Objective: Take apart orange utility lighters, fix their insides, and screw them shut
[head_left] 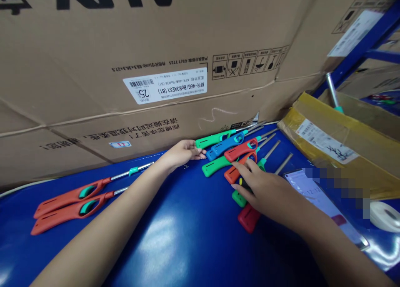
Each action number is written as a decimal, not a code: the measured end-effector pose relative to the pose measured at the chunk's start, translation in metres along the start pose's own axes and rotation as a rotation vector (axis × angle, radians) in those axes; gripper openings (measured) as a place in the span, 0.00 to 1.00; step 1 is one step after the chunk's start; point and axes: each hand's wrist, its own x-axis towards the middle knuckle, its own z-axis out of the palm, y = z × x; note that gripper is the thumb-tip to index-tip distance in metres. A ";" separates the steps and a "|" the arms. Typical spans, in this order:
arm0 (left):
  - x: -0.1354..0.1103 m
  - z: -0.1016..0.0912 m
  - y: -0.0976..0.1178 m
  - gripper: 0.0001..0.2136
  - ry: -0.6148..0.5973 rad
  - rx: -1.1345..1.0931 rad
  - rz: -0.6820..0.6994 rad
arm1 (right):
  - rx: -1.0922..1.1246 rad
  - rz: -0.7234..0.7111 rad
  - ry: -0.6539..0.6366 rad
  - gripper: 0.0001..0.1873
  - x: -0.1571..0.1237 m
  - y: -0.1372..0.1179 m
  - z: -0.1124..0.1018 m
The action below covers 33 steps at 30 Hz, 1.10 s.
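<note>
Long-necked lighters with coloured handles lie in an overlapping fan on the blue table. At the back of the fan, my left hand (186, 150) has its fingers closed around the handle end of a green lighter (212, 140). Beside it lie a blue lighter (223, 146) and a red lighter (240, 150). My right hand (258, 185) reaches over the fan, thumb and fingers apart, close to an orange lighter (233, 173). Under that hand, another green lighter (239, 198) and a dark red lighter (249, 218) are partly hidden.
Two orange-red lighters (59, 214) lie apart at the left. A big cardboard box (93, 74) walls off the back. To the right are a phone (325, 208), a white tape roll (384, 216) and an open carton (343, 149) with a lighter neck sticking out.
</note>
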 end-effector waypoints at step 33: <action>0.000 0.017 -0.003 0.28 0.185 0.080 0.102 | 0.481 -0.274 -0.328 0.14 -0.014 0.050 -0.027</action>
